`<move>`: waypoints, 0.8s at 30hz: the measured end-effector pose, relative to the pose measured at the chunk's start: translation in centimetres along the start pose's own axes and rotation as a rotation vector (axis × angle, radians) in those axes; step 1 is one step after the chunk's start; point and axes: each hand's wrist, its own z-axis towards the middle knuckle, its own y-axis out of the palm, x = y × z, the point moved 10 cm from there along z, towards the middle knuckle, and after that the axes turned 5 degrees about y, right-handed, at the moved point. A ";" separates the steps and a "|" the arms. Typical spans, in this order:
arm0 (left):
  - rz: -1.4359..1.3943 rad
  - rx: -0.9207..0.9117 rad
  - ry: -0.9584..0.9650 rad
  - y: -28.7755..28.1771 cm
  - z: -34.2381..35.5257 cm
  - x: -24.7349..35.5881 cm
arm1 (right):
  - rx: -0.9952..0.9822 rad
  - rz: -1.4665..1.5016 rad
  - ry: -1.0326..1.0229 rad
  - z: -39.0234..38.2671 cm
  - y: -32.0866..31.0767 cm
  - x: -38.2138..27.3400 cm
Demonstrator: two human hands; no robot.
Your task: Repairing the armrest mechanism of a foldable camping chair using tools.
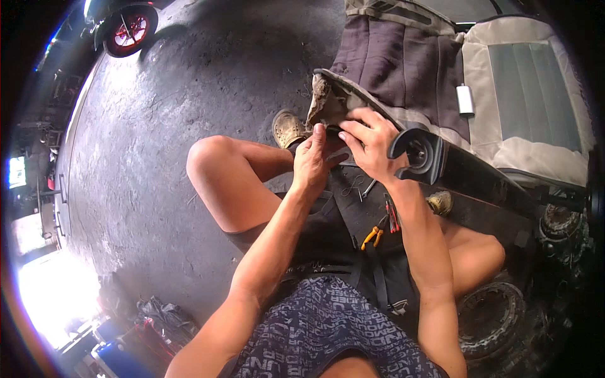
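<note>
A car seat lies on the floor before me, with a dark purple-grey padded cover (403,63) edged in beige cloth. At its near corner the cover's beige edge (321,97) is folded back. My left hand (311,160) is closed on the lower end of that loose edge, thumb up, its other fingers mostly hidden. Beside it my right hand (373,142) has bent fingers pressed to the cloth at the frame's corner; what lies under the fingertips is hidden. A black curved plastic part (419,153) on the seat's side stands next to my right wrist.
Yellow-handled pliers (372,237), a red-handled tool (392,215) and a metal tool (368,189) lie between my legs. A white box-shaped object (465,100) rests on the seat's grey and beige section (529,94). A tyre (491,318) lies at right; a red-rimmed wheel (129,31) stands far left.
</note>
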 end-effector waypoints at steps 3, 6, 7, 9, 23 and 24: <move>-0.015 0.013 0.009 -0.2 -0.2 -1.5 | -0.008 0.066 -0.004 -0.3 -0.3 0.4; 0.028 0.004 0.019 0.2 0.0 -2.1 | -0.021 0.071 0.077 -0.3 -0.6 0.7; 0.091 -0.027 0.027 0.4 0.1 -2.5 | -0.017 0.032 0.121 0.0 -0.8 0.5; 0.369 -0.119 0.151 1.2 0.8 -3.2 | 0.009 -0.040 0.171 1.2 -0.7 -1.4; 0.058 0.067 -0.074 -2.4 3.2 2.1 | 0.004 -0.004 0.096 -2.7 -0.5 1.3; 0.206 -0.036 0.015 -1.3 4.0 3.4 | 0.035 0.043 0.080 -2.6 -0.7 0.7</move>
